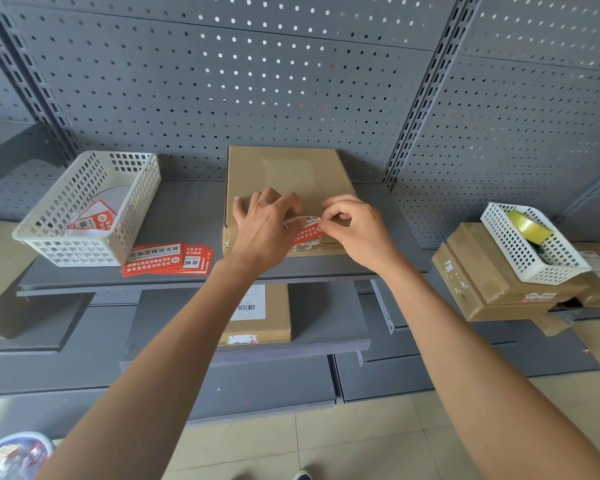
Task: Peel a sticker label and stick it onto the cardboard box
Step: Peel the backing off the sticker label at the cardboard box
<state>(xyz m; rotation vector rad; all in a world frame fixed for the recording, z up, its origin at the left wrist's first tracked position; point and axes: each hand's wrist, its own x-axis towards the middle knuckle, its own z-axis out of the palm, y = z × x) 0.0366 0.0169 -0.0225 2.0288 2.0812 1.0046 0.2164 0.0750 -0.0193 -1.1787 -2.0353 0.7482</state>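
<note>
Two bare forearms reach up from the bottom of the view toward a grey metal shelf (174,233). The left hand (267,223) lies over the near left part of a flat cardboard box (284,174), fingers spread and bent, their tips pressing one end of a red-and-white sticker (307,228). The right hand (355,226) is curled, thumb and forefinger pinching the sticker's other end. The sticker spans the gap between the two hands, arched over the box's near edge — whether it already adheres to the cardboard cannot be told.

The box sits in the middle of the shelf, its far edge against the perforated back panel (257,81). On the shelf's left end stands a white plastic basket (84,209) with loose stickers and backing paper inside. Just beside it, at the shelf's front edge, lies a fanned stack of red stickers (168,259).

To the right, on a separate lower shelf, a smaller white basket (537,247) holding a roll of yellowish tape (529,228) rests on top of stacked cardboard boxes (482,271). Below the middle shelf, another cardboard box (267,317) with a barcode label lies flat on a lower shelf.
</note>
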